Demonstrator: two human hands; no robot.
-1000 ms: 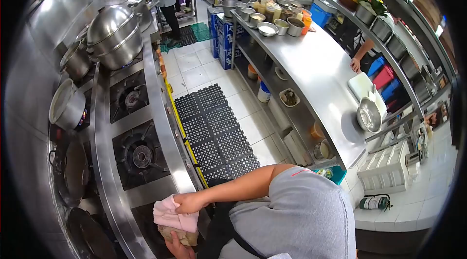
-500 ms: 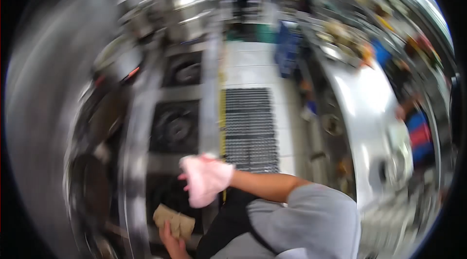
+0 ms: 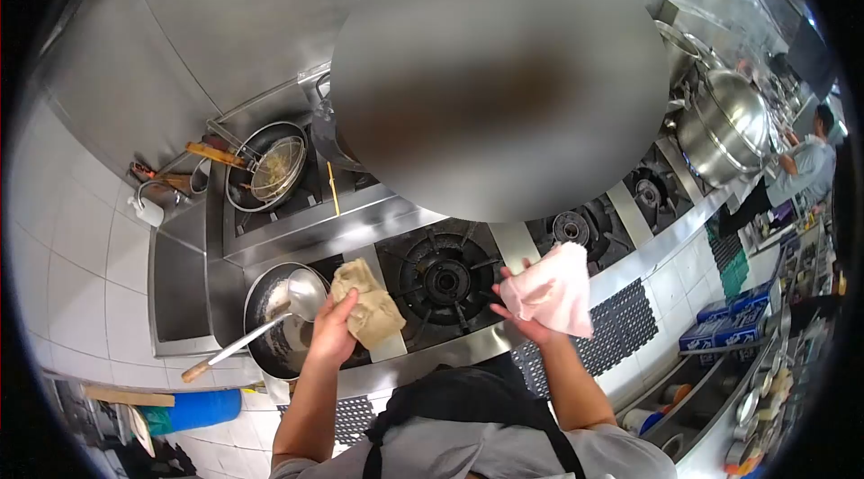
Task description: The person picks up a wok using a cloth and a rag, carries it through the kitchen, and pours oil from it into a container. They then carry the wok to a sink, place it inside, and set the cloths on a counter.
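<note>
Over the stove point(image 3: 504, 241) we hold both hands up in front of our chest. Our left hand point(image 3: 335, 335) is closed around a crumpled tan cloth point(image 3: 369, 304), fingers wrapped under it, and it hangs just above the rim of a dark wok point(image 3: 270, 335) at the near left burner. A long-handled ladle point(image 3: 270, 317) rests in that wok, its wooden handle pointing out toward the left. Our right hand point(image 3: 522, 313) pinches a pink cloth point(image 3: 551, 292), which drapes over the fingers above the steel front edge of the stove, just right of the empty middle burner point(image 3: 445, 279).

Compared with a second ago, our view has swung round: then we looked along the aisle with the stove on our left and the two cloths bunched together low at its edge; now we face the burners square on, and the cloths are apart, one in each hand. Half a second ago everything was blurred by the turn, with the pink cloth already lifted above the tan one.

Behind, a second wok point(image 3: 261, 169) holds a wire skimmer point(image 3: 277, 166). A large steel pot point(image 3: 729, 124) stands far right, near another person point(image 3: 801, 169).
</note>
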